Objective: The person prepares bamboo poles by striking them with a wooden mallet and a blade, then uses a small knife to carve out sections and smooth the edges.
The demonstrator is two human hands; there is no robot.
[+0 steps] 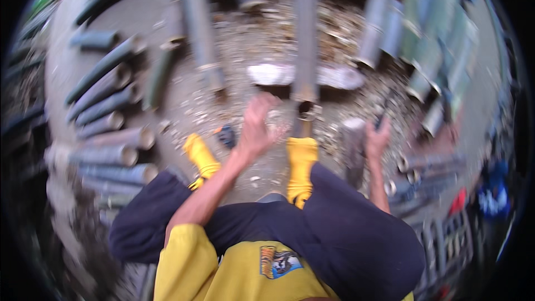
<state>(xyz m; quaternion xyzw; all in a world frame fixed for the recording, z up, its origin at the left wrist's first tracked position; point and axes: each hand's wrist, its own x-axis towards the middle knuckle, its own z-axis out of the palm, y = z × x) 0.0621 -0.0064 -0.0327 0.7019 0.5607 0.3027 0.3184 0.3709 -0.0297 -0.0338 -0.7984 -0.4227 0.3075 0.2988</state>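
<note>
Grey-green bamboo pole runs from the top of view down the centre, its cut hollow end just above the person's yellow boots. Left hand sits just beside that end, fingers loosely curled, half open; blur hides whether it touches. Right hand is raised and closed round a dark tool handle, blade too blurred to make out. Short log block stands btwn the hands. More cut bamboo lengths fan out left and right w/ ends facing in. Ground littered w/ pale chips; open dirt only around the feet.
</note>
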